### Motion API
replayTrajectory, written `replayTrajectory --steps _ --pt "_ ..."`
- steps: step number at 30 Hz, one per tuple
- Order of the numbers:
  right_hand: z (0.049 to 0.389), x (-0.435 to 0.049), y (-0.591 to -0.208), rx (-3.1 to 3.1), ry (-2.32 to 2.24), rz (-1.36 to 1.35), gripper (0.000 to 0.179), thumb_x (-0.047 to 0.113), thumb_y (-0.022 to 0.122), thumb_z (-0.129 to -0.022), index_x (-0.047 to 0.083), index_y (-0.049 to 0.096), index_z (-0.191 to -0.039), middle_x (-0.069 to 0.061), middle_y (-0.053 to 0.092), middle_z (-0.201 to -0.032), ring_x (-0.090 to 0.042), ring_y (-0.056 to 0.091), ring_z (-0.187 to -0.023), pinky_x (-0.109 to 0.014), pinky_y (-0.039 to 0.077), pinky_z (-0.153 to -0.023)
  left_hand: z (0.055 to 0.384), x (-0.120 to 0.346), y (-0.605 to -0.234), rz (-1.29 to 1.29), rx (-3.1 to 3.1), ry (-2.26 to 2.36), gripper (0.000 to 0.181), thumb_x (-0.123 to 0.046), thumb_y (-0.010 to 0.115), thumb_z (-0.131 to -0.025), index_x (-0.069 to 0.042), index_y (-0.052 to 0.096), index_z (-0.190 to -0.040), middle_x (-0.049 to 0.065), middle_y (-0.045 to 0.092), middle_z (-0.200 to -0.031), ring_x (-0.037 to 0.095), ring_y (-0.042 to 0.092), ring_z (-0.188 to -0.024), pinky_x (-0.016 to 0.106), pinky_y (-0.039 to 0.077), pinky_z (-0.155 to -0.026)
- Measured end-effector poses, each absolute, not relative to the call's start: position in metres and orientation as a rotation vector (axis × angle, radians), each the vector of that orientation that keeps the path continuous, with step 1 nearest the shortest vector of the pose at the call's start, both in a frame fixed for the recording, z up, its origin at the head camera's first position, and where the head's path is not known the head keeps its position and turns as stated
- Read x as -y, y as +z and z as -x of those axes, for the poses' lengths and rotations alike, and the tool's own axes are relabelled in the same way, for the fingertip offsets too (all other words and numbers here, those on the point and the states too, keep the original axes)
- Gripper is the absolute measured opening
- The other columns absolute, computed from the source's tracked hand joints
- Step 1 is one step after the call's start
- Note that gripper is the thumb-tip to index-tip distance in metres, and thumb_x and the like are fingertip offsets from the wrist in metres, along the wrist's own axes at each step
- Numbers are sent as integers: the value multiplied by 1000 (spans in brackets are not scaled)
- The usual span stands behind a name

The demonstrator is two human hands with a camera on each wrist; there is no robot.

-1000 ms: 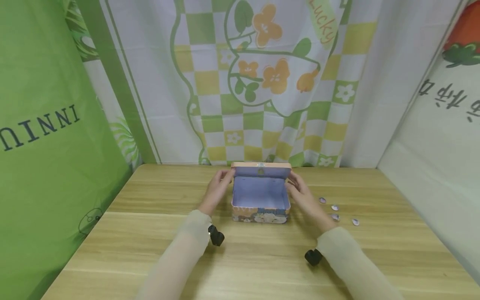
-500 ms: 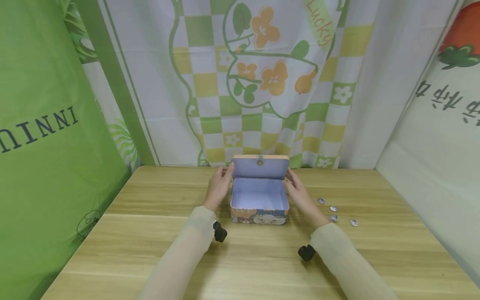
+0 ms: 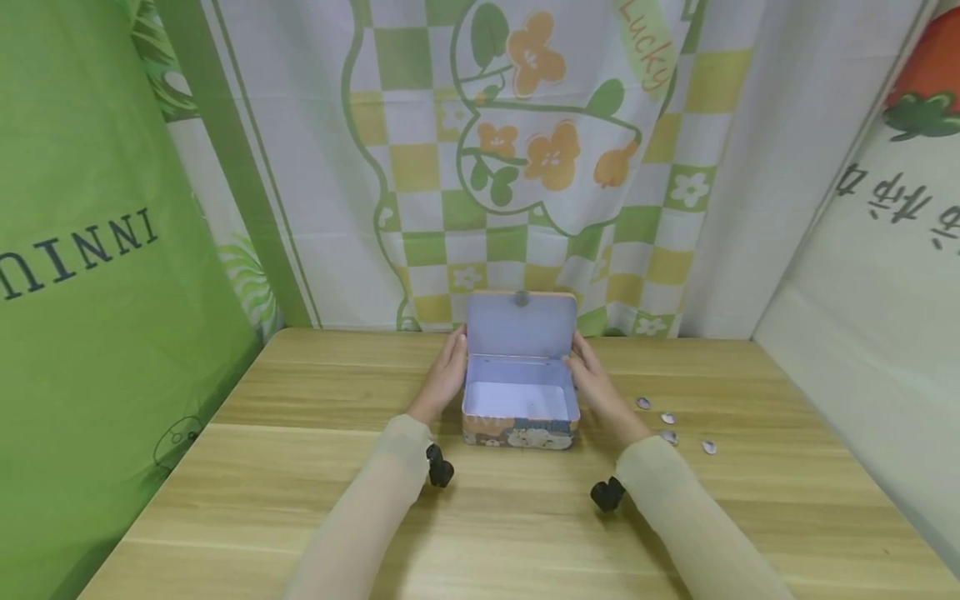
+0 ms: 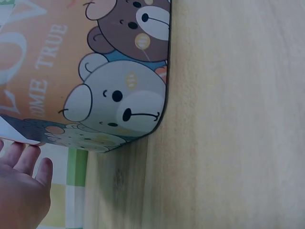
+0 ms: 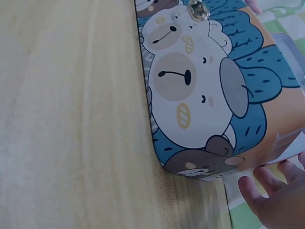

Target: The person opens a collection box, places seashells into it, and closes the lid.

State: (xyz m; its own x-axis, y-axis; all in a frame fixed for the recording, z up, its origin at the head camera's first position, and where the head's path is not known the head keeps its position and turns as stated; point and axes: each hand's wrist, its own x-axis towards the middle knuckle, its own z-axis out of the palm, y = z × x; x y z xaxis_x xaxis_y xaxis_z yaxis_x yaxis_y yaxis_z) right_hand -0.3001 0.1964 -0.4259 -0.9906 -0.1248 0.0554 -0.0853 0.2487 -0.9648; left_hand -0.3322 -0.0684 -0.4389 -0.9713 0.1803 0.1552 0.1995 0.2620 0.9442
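Observation:
A hinged tin box (image 3: 520, 432) with cartoon bears stands on the table, its pale purple inside bare. Its lid (image 3: 522, 327) is raised and tilted back toward the curtain. My left hand (image 3: 444, 375) is at the left side of the lid, fingertips right at its edge. On the other side, my right hand (image 3: 597, 385) touches the lid's right edge with fingers loosely bent, the thumb near the box's back corner. In the right wrist view a clear jewel-like clasp (image 5: 198, 9) shows on the box front. Both wrist views show the fingers only beyond the box's far end.
Several small shell-like pieces (image 3: 668, 417) lie on the wooden table (image 3: 315, 500) to the right of the box. A checkered curtain (image 3: 487, 242) hangs right behind the table's back edge. Green cloth (image 3: 97, 350) closes the left side, white cloth (image 3: 870, 333) the right.
The lid has swung up and back, showing more of its inner face. Both hands have followed along its sides. The box base and the small pieces have stayed in place.

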Motion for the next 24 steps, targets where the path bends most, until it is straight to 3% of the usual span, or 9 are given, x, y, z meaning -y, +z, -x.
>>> replayTrajectory --steps 5,11,18,24 --pt "309 -198 -428 -2451 -1894 255 65 21 35 -109 16 -2 -162 -15 4 -167 -39 9 -151 -59 21 -117 333 68 -439 398 2529 -1856 64 -52 17 -109 -18 13 -163 4 14 -167 26 13 -151 46 11 -122" --pt "314 -197 -429 -2434 -1848 246 65 24 33 -110 17 -6 -162 -11 -1 -167 -35 4 -151 -57 17 -118 335 67 -440 389 2552 -1870 65 -51 14 -109 -16 9 -163 4 10 -167 23 8 -152 43 7 -123" --pt "317 -199 -434 -2427 -1743 219 62 28 26 -111 17 -8 -161 -6 -13 -166 -31 -10 -151 -56 -1 -120 338 64 -447 304 2585 -1902 74 -59 13 -106 -11 15 -162 8 12 -167 28 9 -152 47 7 -122" --pt "320 -201 -443 -2335 -1758 166 59 28 23 -111 18 -4 -162 -8 -8 -167 -33 -8 -151 -59 -2 -119 342 62 -456 259 2579 -1962 85 -66 12 -102 -5 17 -161 13 14 -166 31 9 -152 47 7 -122"
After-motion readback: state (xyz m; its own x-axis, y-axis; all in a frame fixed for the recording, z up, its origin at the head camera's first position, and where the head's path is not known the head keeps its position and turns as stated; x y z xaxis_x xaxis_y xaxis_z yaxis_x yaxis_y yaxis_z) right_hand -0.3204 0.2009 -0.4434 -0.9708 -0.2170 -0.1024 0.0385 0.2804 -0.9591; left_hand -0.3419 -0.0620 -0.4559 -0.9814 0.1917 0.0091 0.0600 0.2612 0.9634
